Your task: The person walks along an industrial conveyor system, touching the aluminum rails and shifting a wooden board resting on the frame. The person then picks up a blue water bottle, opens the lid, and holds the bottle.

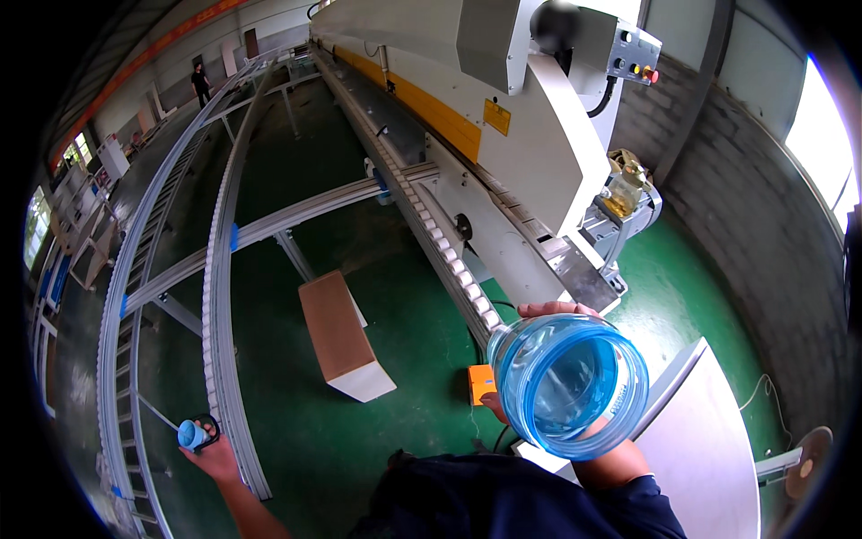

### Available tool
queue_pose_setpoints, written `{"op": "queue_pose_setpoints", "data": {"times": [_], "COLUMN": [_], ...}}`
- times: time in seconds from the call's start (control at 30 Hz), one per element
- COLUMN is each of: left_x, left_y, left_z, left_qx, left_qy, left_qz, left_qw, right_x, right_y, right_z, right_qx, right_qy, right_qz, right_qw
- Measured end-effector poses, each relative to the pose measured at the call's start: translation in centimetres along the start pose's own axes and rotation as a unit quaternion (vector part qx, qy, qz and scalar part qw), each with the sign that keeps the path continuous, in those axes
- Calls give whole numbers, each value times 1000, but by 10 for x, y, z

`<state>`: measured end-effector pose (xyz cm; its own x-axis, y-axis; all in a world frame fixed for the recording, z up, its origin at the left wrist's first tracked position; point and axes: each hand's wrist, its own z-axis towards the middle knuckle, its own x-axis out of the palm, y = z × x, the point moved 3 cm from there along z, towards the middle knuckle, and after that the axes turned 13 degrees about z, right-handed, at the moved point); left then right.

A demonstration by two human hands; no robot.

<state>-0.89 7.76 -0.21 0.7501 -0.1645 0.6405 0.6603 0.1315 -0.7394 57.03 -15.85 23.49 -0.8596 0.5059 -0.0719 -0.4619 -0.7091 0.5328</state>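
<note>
A large see-through blue water bottle (575, 386) tilts up close before me, its round open mouth facing the camera. My right hand (548, 309) is closed around its side, with fingers showing at the far edge and the thumb at the left; the palm is hidden behind the bottle. Off to the lower left, my left hand (215, 458) grips a light-blue bottle cap (191, 434) with a black carrying loop. That hand is beside the near end of a roller rail (241, 422), well apart from the bottle.
A long white and yellow machine (530, 153) runs away ahead, with a control box (633, 54) on top. Roller rails stand to its left. A cardboard box (337, 328) and an orange box (481, 384) are on the green floor. Another person (199, 85) stands far left.
</note>
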Motion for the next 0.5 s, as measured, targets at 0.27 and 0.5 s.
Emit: {"op": "queue_pose_setpoints", "data": {"times": [0.27, 0.5], "left_x": [-13, -22], "left_y": [5, 10], "left_z": [6, 11], "left_qx": [-5, -1], "left_qy": [-64, -26], "left_qz": [2, 12], "left_qw": [998, 1000], "right_x": [0, -1], "right_y": [36, 57], "right_z": [29, 46], "right_qx": [30, -134], "right_qy": [-57, -16], "right_qz": [22, -79], "right_qw": [998, 988]}}
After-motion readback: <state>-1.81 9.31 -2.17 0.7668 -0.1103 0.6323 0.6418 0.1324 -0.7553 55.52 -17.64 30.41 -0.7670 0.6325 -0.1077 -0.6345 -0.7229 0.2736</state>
